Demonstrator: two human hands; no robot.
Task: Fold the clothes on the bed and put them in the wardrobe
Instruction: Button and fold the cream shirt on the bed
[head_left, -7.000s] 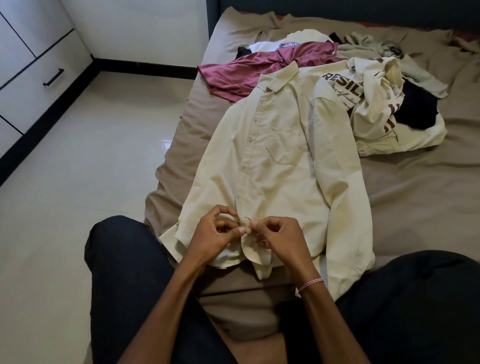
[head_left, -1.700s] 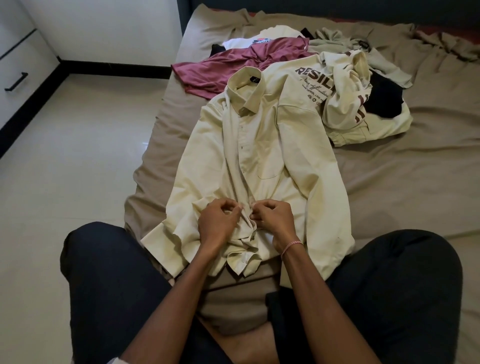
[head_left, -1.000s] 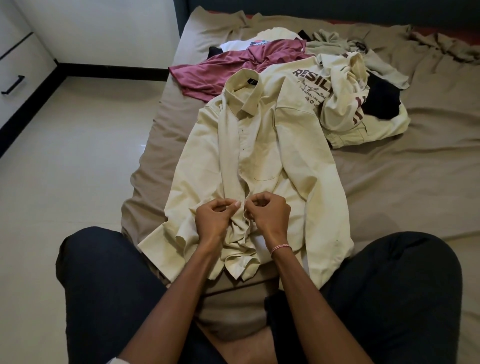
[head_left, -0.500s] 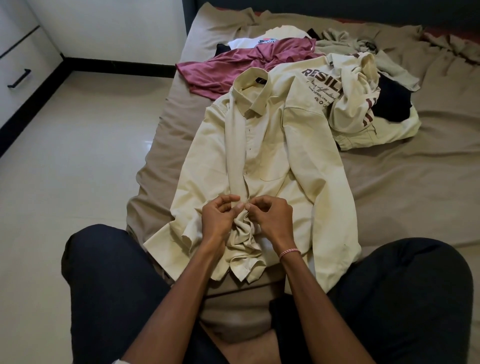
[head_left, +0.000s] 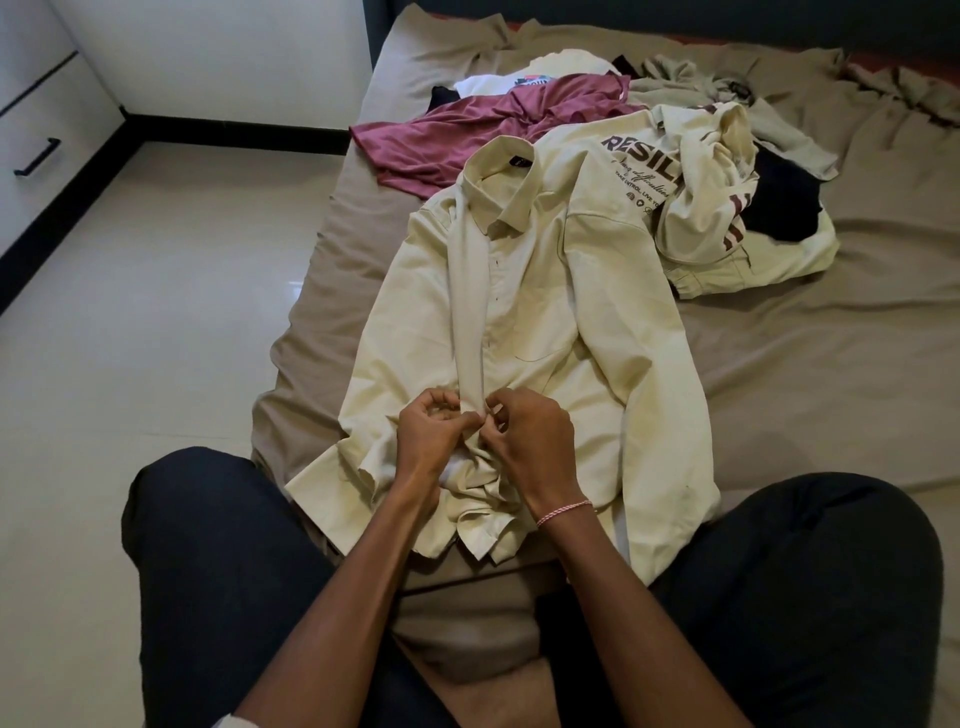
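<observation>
Left hand (head_left: 434, 441) and right hand (head_left: 532, 441) both pinch the front placket of the cream shirt (head_left: 597, 322) lying at six o'clock on the bed (head_left: 831, 374), apparently buttoning it; nothing looks folded yet, and the heaped clothes (head_left: 696, 208) at one o'clock await folding and storing.

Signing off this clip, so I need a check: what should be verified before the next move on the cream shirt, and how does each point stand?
1. Grip on placket: left hand and right hand both pinch the cream shirt's front edges. Ok.
2. Button under the fingers fastened: hidden. Cannot tell.
3. Upper front closed: looks open up to the collar. Not ok.
4. Hem flat: bunched below the hands. Not ok.
5. Clear of other clothes: shoulder overlaps the printed garment. Not ok.
</observation>
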